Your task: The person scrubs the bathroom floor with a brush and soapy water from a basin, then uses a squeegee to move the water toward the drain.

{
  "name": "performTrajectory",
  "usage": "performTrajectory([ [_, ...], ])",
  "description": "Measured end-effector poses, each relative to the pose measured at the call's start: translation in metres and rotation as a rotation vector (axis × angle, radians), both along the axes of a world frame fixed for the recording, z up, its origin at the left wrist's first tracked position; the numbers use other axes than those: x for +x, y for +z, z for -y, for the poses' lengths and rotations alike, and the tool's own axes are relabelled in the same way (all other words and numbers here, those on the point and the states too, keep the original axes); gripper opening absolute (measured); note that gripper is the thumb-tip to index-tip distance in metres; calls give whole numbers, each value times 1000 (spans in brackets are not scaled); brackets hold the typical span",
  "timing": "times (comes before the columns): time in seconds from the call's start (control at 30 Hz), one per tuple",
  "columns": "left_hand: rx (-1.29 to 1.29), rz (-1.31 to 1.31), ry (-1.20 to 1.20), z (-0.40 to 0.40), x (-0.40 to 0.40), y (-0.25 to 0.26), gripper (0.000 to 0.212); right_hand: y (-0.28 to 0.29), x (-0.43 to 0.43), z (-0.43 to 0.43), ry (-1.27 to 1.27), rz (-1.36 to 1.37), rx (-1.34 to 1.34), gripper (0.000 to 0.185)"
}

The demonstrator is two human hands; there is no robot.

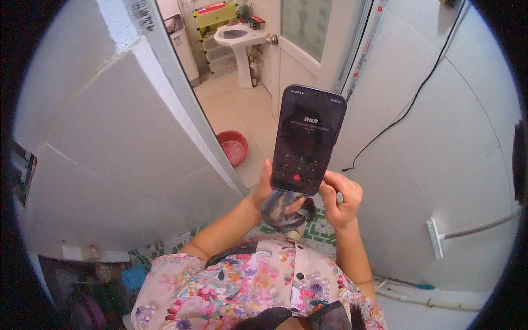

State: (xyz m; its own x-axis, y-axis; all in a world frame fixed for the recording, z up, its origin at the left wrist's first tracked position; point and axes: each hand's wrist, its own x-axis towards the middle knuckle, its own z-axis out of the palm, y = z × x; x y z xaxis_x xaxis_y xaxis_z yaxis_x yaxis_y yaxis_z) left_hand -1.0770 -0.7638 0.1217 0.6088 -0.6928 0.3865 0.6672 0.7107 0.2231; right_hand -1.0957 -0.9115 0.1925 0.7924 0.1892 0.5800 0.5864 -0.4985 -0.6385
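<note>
A dark smartphone (pixel 307 142) stands upright before me, its screen lit with a call display that bears writing and a red round button. My left hand (pixel 264 187) holds it from the left, thumb along the edge and the other fingers partly hidden behind. Close by the phone's lower right corner, my right hand (pixel 343 200) is curled around a small pale object (pixel 339 197), mostly covered by the fingers; whether it also touches the phone is unclear. Below the phone is a bunched dark patterned cloth (pixel 280 210), with fingertips showing against it.
Grey wall panels flank a doorway. Beyond it are a red basin (pixel 235 147) on the floor, a pedestal washbasin (pixel 237 36), storage boxes (pixel 214 16) and a white door (pixel 305 49). On the right, a black cable (pixel 406 113) hangs and a brush (pixel 434 238) leans by the wall.
</note>
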Motion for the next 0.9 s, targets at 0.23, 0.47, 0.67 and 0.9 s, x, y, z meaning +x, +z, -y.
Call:
performTrajectory([
  [0.23,169,-62,59,2,3,13,82,-9,-7,3,-81,21,46,20],
  [0.47,285,18,18,-3,8,20,77,-23,-13,3,-159,96,146,21],
  [0.67,361,-19,87,-2,3,17,73,-28,-16,1,-184,82,176,20],
  [0.9,372,46,70,-7,2,19,72,-34,-20,3,-209,56,156,17],
])
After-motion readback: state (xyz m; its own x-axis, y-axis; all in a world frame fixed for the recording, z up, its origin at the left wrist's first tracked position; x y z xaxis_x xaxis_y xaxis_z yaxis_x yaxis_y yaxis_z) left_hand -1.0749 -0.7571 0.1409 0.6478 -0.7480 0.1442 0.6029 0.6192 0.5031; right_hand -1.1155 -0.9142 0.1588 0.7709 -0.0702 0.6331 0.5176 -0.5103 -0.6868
